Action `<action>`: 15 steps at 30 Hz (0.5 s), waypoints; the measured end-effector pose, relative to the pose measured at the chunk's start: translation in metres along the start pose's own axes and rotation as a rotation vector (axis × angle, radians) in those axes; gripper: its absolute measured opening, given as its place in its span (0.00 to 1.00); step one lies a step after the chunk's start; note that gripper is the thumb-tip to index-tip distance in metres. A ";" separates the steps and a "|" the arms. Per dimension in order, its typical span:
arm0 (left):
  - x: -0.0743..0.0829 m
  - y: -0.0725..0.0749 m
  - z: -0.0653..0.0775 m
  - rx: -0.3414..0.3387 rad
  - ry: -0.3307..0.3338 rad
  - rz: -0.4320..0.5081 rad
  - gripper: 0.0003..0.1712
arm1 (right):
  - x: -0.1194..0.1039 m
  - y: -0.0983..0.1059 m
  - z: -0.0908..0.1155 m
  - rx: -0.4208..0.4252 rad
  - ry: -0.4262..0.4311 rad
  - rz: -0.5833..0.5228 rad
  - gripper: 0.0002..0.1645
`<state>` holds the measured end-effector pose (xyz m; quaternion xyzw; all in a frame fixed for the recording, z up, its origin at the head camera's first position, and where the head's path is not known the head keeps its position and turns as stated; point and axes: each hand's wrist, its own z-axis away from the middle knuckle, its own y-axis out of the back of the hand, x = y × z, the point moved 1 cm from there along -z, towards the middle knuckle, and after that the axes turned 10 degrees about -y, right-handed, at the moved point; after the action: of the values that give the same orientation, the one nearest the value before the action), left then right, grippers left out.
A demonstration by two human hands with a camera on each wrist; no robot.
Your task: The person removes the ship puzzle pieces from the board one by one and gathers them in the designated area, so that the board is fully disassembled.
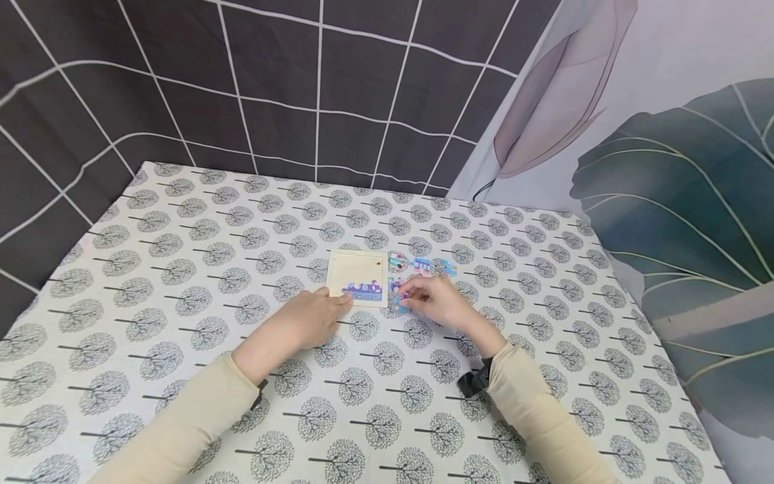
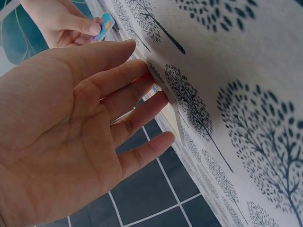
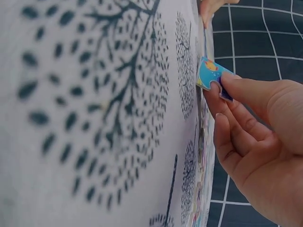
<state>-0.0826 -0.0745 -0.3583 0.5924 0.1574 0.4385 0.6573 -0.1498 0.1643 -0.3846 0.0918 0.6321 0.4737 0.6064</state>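
Though unclear overhead, wrist view: notched piece (image 3: 208, 71).

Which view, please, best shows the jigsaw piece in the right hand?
The right wrist view, where the jigsaw piece looks largest, notch visible. The head view shows it tiny at the right hand; the left wrist view, small beyond the left hand.

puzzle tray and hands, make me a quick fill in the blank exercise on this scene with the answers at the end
The right hand pinches a puzzle piece between its ____ and fingers.
In the head view, the loose pieces lie to the ____ of the tray, which the left hand touches.
The tablecloth is printed with pictures of ____.
The lines on the dark curtain are coloured ____.

Missing words: thumb; right; trees; white.
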 end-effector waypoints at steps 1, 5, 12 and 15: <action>0.000 0.000 0.000 0.003 -0.001 0.001 0.25 | 0.000 0.000 0.000 -0.001 0.002 0.000 0.10; 0.000 0.001 0.000 0.008 0.002 0.009 0.26 | 0.000 0.000 -0.001 -0.002 0.009 -0.009 0.10; 0.002 0.004 0.001 0.002 0.022 0.038 0.25 | -0.001 0.001 -0.005 -0.037 0.002 0.019 0.10; 0.002 0.004 0.002 0.002 0.020 0.038 0.25 | -0.002 0.001 -0.007 -0.057 -0.018 0.029 0.10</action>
<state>-0.0814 -0.0746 -0.3531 0.5916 0.1529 0.4565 0.6467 -0.1561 0.1602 -0.3839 0.0878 0.6115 0.4994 0.6074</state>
